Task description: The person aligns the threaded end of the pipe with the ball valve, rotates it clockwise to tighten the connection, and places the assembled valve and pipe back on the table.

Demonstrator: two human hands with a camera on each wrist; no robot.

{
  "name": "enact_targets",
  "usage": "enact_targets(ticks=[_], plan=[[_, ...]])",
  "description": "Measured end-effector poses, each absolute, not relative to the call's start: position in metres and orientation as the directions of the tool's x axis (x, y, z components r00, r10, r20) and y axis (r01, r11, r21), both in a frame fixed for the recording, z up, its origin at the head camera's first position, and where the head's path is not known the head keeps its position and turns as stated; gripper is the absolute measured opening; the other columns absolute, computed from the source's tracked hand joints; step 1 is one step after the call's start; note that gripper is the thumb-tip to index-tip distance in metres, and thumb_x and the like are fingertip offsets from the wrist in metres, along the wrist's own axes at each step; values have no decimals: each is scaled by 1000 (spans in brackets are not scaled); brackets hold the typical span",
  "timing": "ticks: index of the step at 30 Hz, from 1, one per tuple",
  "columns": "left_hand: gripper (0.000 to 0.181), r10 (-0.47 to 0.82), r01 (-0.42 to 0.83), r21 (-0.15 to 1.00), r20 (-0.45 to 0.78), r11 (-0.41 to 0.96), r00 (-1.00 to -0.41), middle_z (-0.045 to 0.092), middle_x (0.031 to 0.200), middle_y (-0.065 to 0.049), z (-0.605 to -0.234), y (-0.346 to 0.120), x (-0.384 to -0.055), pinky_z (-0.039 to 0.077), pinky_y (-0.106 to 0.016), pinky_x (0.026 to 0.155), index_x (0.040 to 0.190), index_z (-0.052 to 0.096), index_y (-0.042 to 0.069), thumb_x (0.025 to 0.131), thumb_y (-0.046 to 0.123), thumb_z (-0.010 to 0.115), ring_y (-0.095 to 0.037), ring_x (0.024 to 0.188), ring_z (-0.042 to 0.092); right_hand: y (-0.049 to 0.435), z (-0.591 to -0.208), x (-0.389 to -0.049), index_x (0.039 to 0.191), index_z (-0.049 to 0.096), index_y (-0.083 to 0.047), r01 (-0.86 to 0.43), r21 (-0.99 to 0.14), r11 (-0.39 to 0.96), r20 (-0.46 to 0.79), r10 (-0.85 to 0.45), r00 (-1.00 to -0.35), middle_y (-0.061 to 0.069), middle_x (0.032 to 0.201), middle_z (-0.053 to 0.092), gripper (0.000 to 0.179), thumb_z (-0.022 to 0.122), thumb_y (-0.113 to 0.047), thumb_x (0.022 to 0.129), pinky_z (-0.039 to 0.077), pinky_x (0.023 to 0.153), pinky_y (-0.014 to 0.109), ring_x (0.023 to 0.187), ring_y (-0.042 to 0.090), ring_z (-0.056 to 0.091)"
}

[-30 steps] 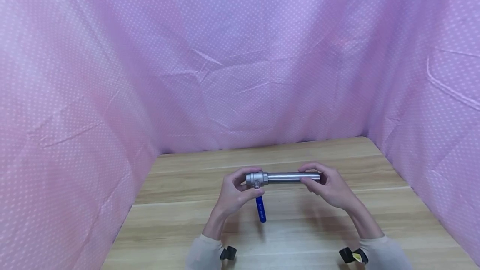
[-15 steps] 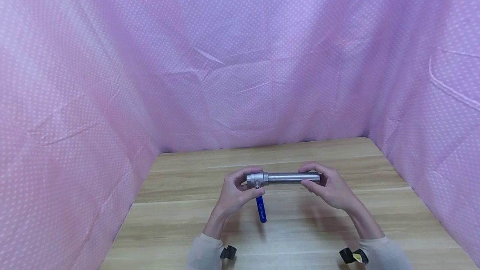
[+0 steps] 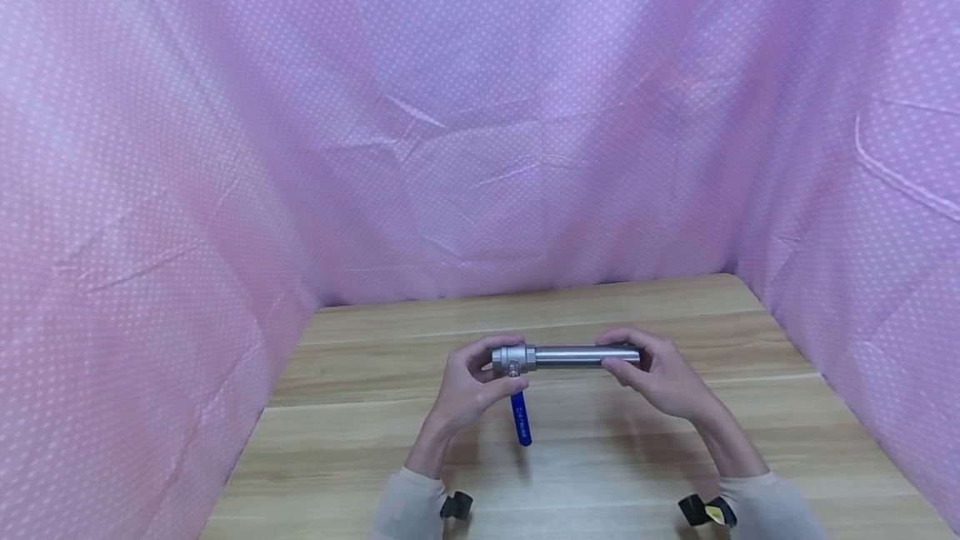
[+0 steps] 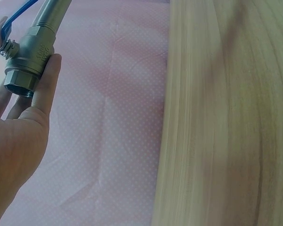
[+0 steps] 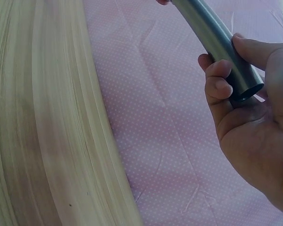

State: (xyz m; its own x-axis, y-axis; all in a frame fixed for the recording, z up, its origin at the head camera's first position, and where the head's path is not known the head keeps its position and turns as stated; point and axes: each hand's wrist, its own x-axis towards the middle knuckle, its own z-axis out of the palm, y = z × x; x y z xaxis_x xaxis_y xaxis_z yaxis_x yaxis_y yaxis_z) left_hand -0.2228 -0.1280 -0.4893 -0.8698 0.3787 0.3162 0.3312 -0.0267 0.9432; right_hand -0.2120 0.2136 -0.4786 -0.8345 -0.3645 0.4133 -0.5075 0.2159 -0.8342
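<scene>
A metal ball valve [image 3: 512,357] with a blue lever handle [image 3: 521,420] is joined end to end with a steel pipe [image 3: 573,356], held level above the table. My left hand [image 3: 470,394] grips the valve body, its thumb by the base of the lever. The lever points down toward me. My right hand [image 3: 663,377] holds the pipe near its free end between thumb and fingers. In the left wrist view the valve's open hexagonal end [image 4: 21,82] faces the palm. The right wrist view shows the pipe's hollow end [image 5: 250,92]. The joint's inside is hidden.
The wooden table [image 3: 360,457] lies beneath both hands. Pink dotted cloth [image 3: 480,148] hangs behind it and along both sides. Black straps with small devices sit at both wrists, such as the left wrist's black device [image 3: 457,507].
</scene>
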Motion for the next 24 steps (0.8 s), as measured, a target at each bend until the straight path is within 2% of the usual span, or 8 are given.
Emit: enact_targets(ticks=[6,9,15,24], plan=[[57,380,338,941,326,-38,-865,69,149,-23,-487,-128,-222,69,-35,107,146,71,8,91,4,89,-18,122,74,213,-478,-213,132,72,-3,-515,-837,186,420,-386,-822,8,74,59,23,63,3,111,45,45,26,63,3,53],[57,383,341,939,330,-40,-863,68,150,-23,-487,-128,-222,69,-35,108,146,71,8,92,4,89,-18,123,73,213,-478,-213,132,72,-2,-494,-850,184,399,-388,-831,6,73,59,22,61,2,113,44,44,26,62,2,52],[57,383,342,939,329,-36,-863,69,147,-22,-487,-129,-223,69,-35,109,145,72,10,91,3,89,-16,123,73,214,-476,-211,135,71,-5,-459,-861,218,364,-366,-856,-3,78,63,27,72,-2,108,48,46,25,63,0,56],[57,385,357,934,341,-30,-858,69,147,-24,-487,-129,-225,69,-35,107,145,71,7,92,3,89,-16,121,73,213,-476,-212,134,72,-9,-504,-833,230,414,-346,-842,5,90,71,33,77,2,103,55,52,25,70,2,62]])
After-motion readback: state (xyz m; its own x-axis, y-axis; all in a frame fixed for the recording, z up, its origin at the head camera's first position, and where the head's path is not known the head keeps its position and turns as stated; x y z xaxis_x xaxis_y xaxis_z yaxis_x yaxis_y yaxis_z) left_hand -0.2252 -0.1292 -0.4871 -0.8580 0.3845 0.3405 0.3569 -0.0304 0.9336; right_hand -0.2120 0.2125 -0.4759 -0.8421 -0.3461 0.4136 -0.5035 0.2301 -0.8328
